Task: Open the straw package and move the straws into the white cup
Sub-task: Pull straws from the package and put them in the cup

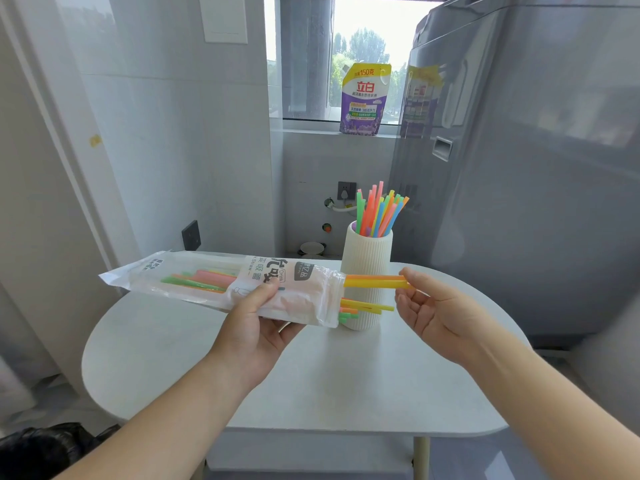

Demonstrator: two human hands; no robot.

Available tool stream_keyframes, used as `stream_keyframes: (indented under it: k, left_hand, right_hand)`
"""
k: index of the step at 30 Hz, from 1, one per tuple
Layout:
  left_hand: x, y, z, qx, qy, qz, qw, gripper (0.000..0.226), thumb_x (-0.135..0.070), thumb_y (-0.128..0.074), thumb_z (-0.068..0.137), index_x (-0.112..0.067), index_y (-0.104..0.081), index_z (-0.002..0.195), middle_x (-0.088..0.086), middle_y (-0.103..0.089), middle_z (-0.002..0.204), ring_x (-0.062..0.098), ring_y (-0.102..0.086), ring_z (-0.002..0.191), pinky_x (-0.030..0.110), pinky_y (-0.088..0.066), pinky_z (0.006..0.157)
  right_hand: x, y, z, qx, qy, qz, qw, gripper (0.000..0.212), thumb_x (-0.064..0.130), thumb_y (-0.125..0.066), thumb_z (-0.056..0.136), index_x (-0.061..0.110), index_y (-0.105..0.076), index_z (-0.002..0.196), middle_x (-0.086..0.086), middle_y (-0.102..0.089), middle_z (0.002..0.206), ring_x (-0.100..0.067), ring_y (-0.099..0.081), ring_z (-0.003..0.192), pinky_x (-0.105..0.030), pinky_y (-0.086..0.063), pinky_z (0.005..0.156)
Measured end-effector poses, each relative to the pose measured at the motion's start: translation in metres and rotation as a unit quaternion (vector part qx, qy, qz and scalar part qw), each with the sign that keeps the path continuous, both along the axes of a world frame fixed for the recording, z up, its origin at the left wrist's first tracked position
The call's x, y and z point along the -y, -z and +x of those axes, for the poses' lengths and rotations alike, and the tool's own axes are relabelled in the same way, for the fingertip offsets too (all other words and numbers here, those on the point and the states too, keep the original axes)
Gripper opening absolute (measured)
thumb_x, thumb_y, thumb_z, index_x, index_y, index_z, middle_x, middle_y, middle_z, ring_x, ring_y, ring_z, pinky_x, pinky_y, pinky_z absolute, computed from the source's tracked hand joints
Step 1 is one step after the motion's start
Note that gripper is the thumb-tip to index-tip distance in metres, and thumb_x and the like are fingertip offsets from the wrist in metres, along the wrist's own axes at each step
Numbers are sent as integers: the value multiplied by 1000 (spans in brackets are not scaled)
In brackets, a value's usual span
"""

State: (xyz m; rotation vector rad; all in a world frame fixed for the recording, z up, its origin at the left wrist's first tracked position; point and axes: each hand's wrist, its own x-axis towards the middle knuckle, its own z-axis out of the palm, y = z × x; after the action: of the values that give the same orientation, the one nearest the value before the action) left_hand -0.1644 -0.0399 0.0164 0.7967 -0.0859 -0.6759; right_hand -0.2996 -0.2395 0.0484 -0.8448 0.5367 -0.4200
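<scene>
Straws (374, 281) jutted from the package (221, 282) the left hand (256, 317) gripped; the right hand (440, 310) pinched them. The next move called for lifting them into the white cup (367, 258).

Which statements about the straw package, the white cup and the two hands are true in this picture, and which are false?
1. The left hand holds the clear plastic straw package. True.
2. The white ribbed cup is empty. False: coloured straws stand in it.
3. The right hand pinches yellow straws sticking out of the package's open end. True.
4. The cup lies on its side. False: it stands upright on the white table.
5. Pink and green straws lie inside the package. True.
</scene>
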Motion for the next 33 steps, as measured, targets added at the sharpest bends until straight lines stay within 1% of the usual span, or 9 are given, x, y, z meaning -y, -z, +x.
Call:
stream_keyframes:
  k: [4,7,10,12,15,18,23,29,33]
  left_hand:
    - [0,0,-1,-3,4,-3,1000,23,-12,-61,96,-18,-66,118,6,-79,99,21,-76,84,37,-65,67]
    - [0,-1,-2,0,9,-8,1000,25,-13,-60,97,-18,-66,121,7,-79,100,21,-77,84,37,-65,67]
    - [1,-1,-2,0,12,-8,1000,27,-13,-61,96,-16,-65,123,7,-78,100,20,-77,83,36,-64,65]
    - [2,-2,-2,-3,12,-10,1000,29,-13,-61,96,-16,-65,124,8,-78,101,21,-77,84,36,-64,65]
    - [2,-1,-2,-5,8,-14,1000,29,-12,-62,96,-17,-64,125,8,-78,101,21,-77,85,37,-64,66]
    - [2,-1,-1,-7,5,-17,1000,28,-12,-62,96,-18,-64,123,8,-78,101,21,-77,84,37,-64,66]
    - [2,-1,-2,-8,1,-14,1000,24,-12,-62,96,-17,-65,120,7,-79,98,21,-77,82,37,-65,68]
    - [1,0,2,-18,-5,-16,1000,19,-15,-63,96,-17,-67,114,7,-79,95,21,-77,80,40,-65,73]
    - [-1,1,6,-22,-12,-18,1000,24,-15,-64,95,-17,-66,119,8,-79,99,22,-77,82,40,-65,72]
  right_hand:
    - [-7,0,2,25,1,35,999,41,17,-79,68,7,-63,104,-6,-65,75,-13,-60,63,-20,-59,63]
    - [-11,0,7,15,4,13,1000,27,10,-75,81,6,-65,106,-4,-62,74,-11,-55,60,-19,-57,61]
    - [-13,0,11,17,23,29,999,12,7,-71,88,6,-66,99,-5,-61,72,-12,-53,58,-19,-54,57]
    - [-14,-1,12,17,30,22,999,6,10,-70,91,7,-66,93,-5,-60,72,-12,-53,58,-21,-55,62]
    - [-16,1,12,24,31,-14,999,7,13,-65,94,7,-68,93,-4,-68,73,-11,-63,60,-24,-55,70]
    - [-17,1,13,33,36,-55,997,9,13,-64,94,6,-70,95,-4,-73,75,-10,-69,64,-23,-59,64]
    - [-16,-5,11,17,55,-83,995,11,11,-68,91,4,-71,99,-7,-76,79,-15,-73,68,-23,-60,62]
    - [-9,-19,4,10,75,-130,989,8,7,-67,91,0,-69,94,-11,-75,81,-18,-76,72,-24,-61,63]
    - [3,-30,-2,6,58,-178,982,8,4,-68,89,-1,-69,95,-12,-73,86,-17,-75,76,-24,-61,67]
